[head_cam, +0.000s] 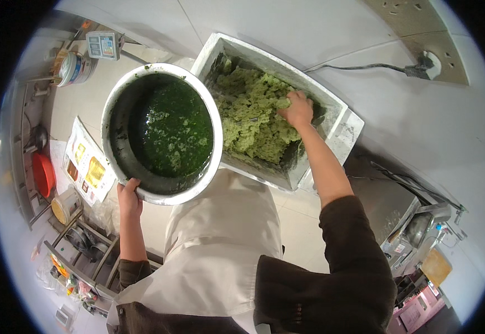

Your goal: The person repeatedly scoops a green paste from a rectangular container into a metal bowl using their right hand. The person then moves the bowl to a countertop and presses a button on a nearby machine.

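Observation:
A large round metal pot (122, 156) with dark green liquid and leafy bits in it is tilted beside a dough mixer's rectangular metal trough (250, 178). My left hand (129, 198) grips the pot's near rim at the lower left, thumb over the edge. In the trough lies crumbly light green dough (250, 112), with a short piece of metal showing in its middle. My right hand (297, 109) is at the right side of this dough, fingers curved on it; a small lump shows by the fingertips. Whether the fingers close on any dough is unclear.
A power cable (363, 67) runs from behind the trough to a wall socket. At the left are a digital scale (102, 46), a white bucket (73, 69), a printed sack (88, 165), a red basin (43, 174) and a metal rack (79, 271). A metal cabinet (380, 204) stands at the right.

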{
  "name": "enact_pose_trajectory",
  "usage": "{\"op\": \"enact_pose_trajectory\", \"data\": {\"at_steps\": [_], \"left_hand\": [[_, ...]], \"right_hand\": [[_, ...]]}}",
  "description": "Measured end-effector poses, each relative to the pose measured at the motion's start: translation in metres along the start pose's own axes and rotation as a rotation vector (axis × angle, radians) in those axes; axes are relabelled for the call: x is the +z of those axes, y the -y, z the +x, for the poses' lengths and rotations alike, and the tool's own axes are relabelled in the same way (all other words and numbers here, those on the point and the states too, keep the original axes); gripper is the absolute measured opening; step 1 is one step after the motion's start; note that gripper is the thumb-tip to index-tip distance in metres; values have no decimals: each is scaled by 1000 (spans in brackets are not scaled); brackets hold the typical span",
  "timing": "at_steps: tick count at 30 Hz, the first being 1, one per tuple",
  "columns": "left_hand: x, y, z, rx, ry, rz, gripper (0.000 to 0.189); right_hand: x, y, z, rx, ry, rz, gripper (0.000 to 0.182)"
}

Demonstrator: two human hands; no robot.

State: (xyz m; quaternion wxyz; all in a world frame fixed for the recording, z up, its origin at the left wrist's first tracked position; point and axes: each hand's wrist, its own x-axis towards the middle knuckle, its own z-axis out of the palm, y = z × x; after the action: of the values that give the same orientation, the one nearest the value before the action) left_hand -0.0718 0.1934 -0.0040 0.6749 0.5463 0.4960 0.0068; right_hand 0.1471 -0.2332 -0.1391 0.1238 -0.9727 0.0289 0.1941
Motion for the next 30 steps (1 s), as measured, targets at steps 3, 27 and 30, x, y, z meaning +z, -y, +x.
{"op": "enact_pose_trajectory", "data": {"at_steps": [3,27,30], "left_hand": [[6,-3,-3,14,22,-13,29],[7,-6,-5,55,86,67,15],[6,-6,-4,51,109,33,17]], "right_hand": [[-39,-7,-23,91,-14,542,51],[-68,12,-88,433,-206,1342,18],[-67,11,-73,494,-216,1202,41]]}}
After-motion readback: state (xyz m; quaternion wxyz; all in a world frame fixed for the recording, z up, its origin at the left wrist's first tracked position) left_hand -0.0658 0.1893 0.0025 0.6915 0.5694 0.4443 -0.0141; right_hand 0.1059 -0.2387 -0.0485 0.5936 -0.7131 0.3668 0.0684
